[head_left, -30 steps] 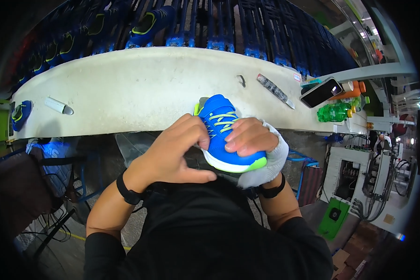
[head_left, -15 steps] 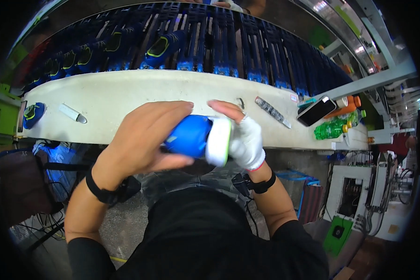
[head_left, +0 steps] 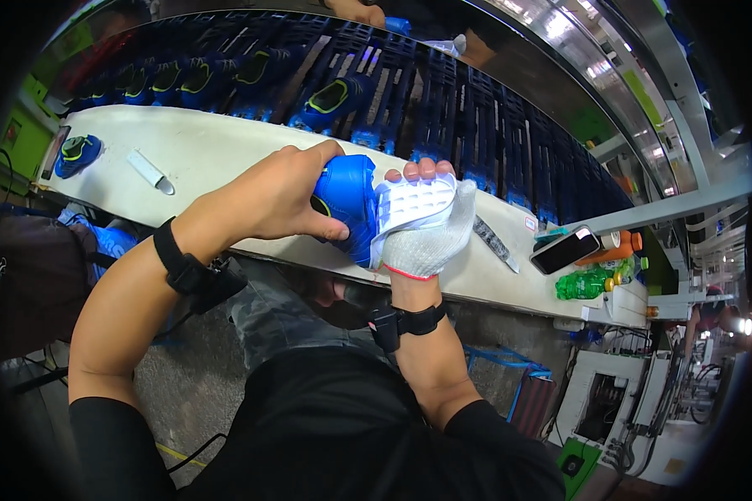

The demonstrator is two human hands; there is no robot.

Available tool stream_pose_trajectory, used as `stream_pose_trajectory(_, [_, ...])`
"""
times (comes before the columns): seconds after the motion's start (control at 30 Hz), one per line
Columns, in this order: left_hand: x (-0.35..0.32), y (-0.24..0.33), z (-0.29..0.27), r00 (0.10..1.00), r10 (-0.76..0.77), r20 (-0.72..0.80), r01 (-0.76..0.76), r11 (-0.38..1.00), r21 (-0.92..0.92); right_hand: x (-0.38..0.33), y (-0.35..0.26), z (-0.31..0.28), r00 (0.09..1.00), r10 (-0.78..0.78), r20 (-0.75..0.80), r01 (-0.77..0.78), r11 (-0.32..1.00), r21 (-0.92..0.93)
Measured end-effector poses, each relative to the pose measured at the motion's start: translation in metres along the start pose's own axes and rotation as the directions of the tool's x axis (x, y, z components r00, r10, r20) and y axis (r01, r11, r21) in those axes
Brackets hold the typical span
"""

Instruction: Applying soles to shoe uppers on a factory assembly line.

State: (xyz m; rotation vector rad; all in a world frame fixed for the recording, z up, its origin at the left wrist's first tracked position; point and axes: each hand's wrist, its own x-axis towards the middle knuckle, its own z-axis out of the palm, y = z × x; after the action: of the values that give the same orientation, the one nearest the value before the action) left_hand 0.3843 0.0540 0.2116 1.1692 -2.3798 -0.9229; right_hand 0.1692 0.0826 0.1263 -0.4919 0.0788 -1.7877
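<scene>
Both hands hold a blue shoe (head_left: 347, 200) over the white counter (head_left: 226, 154): left hand (head_left: 271, 200) fingers wrapped around it, gloved right hand (head_left: 422, 230) gripping its white sole; green bottle (head_left: 583, 284) lies far right.

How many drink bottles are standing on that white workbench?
2, both at the right end of the white workbench: a green bottle and an orange bottle just behind it, beside the phone. More may be hidden there.

Phone (head_left: 565, 250), green bottle (head_left: 584, 285), knife (head_left: 151, 172)
</scene>
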Motion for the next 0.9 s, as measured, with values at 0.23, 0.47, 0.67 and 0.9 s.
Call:
stream_pose_trajectory(0.23, [0.021,0.022,0.0,1.0,0.023,0.017,-0.025,0.993,0.112,0.006,-0.008,0.022,0.994,0.055,0.094,0.021,0.752,-0.658])
stream_pose_trajectory(0.47, [0.031,0.057,0.009,0.955,0.273,0.113,-0.295,0.911,0.29,-0.005,-0.047,0.012,0.976,0.172,0.136,-0.052,0.783,-0.62])
stream_pose_trajectory(0.67, [0.048,0.062,0.02,0.915,0.377,0.143,-0.403,0.844,0.354,-0.004,-0.071,0.021,0.979,0.203,0.002,-0.122,0.598,-0.792])
stream_pose_trajectory(0.9, [0.08,0.049,-0.001,0.938,0.252,0.239,-0.311,0.916,0.253,0.046,-0.071,0.01,0.953,0.296,-0.06,-0.163,0.338,-0.927])
